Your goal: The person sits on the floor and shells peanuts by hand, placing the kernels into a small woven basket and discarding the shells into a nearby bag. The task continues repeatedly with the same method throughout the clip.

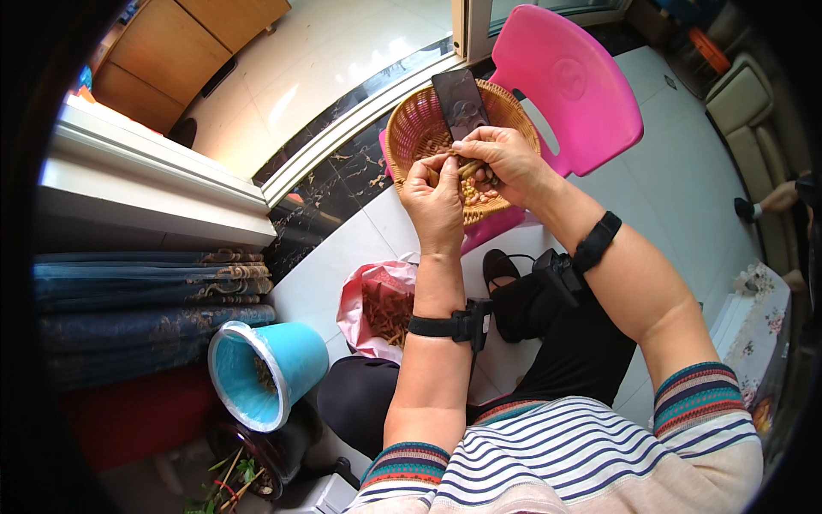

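Note:
Over a woven wicker basket (411,109), my left hand (437,199) and my right hand (507,160) meet at the fingertips. Both pinch a small bean pod (453,154), largely hidden by the fingers. Several yellowish-brown pods (472,169) show beneath my right palm, partly covered by its fingers; I cannot tell whether that hand holds them too. Shelled beans (476,194), pinkish and pale yellow, lie in the basket below. A dark smartphone (460,96) leans against the basket's far inner wall.
The basket rests on a pink plastic chair (578,90). A pink bag (350,308) of dry brown husks (388,315) stands on the floor, near a lined blue bucket (298,360). Blue curtains (148,289) and a sliding-door track (359,128) lie left. Another person's hand (779,196) shows far right.

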Demonstrator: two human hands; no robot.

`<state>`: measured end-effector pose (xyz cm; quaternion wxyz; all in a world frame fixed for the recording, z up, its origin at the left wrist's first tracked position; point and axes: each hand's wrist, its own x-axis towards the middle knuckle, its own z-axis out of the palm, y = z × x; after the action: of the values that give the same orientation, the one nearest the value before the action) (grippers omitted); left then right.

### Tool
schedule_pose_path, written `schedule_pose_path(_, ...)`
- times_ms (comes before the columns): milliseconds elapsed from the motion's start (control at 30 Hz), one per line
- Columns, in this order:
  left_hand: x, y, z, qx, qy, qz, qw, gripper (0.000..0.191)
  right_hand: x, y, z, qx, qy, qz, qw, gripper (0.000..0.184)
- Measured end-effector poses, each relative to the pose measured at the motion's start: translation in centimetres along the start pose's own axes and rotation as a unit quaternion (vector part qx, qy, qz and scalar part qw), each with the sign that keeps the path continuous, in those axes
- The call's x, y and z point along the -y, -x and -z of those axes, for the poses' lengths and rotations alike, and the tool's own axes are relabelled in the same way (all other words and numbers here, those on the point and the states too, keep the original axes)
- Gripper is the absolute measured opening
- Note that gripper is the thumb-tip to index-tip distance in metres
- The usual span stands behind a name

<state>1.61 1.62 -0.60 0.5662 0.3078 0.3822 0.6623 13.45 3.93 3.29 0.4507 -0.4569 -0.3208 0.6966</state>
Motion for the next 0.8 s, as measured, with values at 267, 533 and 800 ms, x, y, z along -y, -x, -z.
schedule_pose_path(267, -3.0, 1.1, 2.1, 0.013, 0.07, 0.04, 0.997, 0.005, -0.7, -0.3, -2.6, 0.02, -0.032, -0.025, 0.999, 0.014)
schedule_pose_path(533, -3.9, 1.3, 2.3, 0.027, 0.083, 0.06, 0.994, 0.005, -0.6, 0.5, -3.9, -0.036, 0.009, 0.015, 0.999, 0.015)
schedule_pose_path(800, -2.7, 0.7, 1.6, 0.087, -0.057, 0.037, 0.994, 0.01, 0.1, 0.0, -1.9, -0.091, 0.087, -0.001, 0.992, 0.015)
